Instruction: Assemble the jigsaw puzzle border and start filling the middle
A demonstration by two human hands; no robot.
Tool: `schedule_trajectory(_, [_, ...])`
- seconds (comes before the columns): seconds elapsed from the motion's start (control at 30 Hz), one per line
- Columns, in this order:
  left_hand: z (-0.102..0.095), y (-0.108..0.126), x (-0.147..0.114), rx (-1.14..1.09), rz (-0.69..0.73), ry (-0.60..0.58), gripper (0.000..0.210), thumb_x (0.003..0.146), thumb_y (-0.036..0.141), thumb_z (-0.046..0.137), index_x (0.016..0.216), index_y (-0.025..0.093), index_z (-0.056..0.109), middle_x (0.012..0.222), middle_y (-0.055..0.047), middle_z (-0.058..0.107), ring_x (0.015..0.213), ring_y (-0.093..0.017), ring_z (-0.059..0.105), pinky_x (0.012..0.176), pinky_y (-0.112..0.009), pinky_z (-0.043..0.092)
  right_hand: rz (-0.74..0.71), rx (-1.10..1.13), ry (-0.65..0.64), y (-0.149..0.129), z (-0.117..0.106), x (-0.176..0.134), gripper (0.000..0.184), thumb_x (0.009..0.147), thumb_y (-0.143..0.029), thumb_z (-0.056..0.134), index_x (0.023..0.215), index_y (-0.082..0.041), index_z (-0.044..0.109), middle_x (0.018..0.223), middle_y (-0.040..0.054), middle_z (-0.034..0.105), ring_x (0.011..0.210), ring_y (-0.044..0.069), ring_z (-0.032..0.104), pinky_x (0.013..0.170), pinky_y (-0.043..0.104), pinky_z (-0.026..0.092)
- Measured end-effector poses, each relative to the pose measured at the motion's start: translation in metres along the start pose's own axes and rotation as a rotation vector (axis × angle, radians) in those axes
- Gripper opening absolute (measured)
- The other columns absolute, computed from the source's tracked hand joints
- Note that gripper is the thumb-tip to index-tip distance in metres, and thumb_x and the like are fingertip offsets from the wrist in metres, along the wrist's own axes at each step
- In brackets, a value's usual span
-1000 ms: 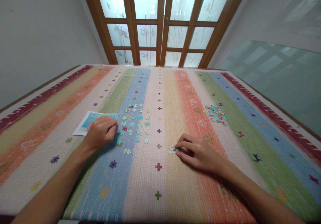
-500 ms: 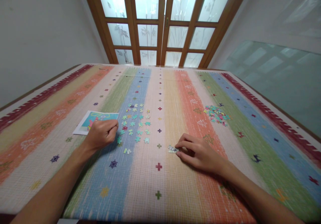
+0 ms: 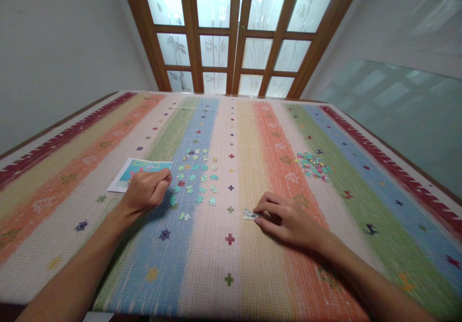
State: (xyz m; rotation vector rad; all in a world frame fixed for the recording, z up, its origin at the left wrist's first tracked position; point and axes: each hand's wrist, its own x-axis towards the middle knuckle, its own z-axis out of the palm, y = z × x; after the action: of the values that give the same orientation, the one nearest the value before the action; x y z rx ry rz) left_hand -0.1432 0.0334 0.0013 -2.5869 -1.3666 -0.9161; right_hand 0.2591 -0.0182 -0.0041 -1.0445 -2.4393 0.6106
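Observation:
My left hand [image 3: 147,187] is curled into a fist above the lower right corner of a picture card [image 3: 122,175]; whatever the fist may hold is hidden. To its right lie several loose jigsaw pieces [image 3: 195,168], mostly green and teal, spread in rough rows. Two pale pieces [image 3: 185,216] sit together nearer to me. My right hand [image 3: 283,217] rests on the tablecloth, thumb and fingertips closed on the right end of a small joined strip of puzzle pieces [image 3: 249,213], white and grey with a pale green edge.
A heap of mixed jigsaw pieces [image 3: 313,165] lies on the right side of the striped tablecloth [image 3: 216,274]. Beyond the table's far edge stand wooden doors [image 3: 234,35] with frosted panes. A glass panel [image 3: 397,105] leans by the right wall.
The view has shifted very slightly. Both hands keep their places and the puzzle pieces lie as before.

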Motion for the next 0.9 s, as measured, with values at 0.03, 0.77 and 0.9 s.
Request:
schedule_trajectory(0.03, [0.0, 0.0, 0.0, 0.001, -0.013, -0.004, 0.03, 0.093, 0.025, 0.034, 0.069, 0.022, 0.051, 0.049, 0.004, 0.047, 0.042, -0.013, 0.042, 0.054, -0.029, 0.033, -0.001, 0.0, 0.003, 0.0, 0.0, 0.0, 0.017, 0.099, -0.024, 0.057, 0.1, -0.017, 0.072, 0.091, 0.0072, 0.066, 0.072, 0.015, 0.059, 0.065, 0.029, 0.045])
schedule_trajectory(0.77, [-0.002, 0.009, 0.009, 0.152, -0.173, -0.075, 0.026, 0.103, 0.024, 0.035, 0.082, 0.024, 0.051, 0.055, 0.002, 0.048, 0.047, -0.02, 0.052, 0.055, -0.033, 0.033, 0.017, 0.004, -0.021, -0.003, -0.002, 0.001, 0.018, 0.099, -0.024, 0.056, 0.101, -0.017, 0.073, 0.093, 0.0077, 0.067, 0.075, 0.015, 0.061, 0.069, 0.029, 0.048])
schedule_trajectory(0.9, [-0.002, 0.008, 0.008, 0.19, -0.1, -0.093, 0.033, 0.105, 0.027, 0.031, 0.082, 0.023, 0.054, 0.058, 0.0, 0.055, 0.05, -0.019, 0.057, 0.056, -0.032, 0.036, 0.013, 0.014, -0.01, -0.003, -0.002, 0.001, 0.018, 0.098, -0.024, 0.056, 0.099, -0.016, 0.073, 0.092, 0.0077, 0.067, 0.074, 0.015, 0.06, 0.068, 0.029, 0.047])
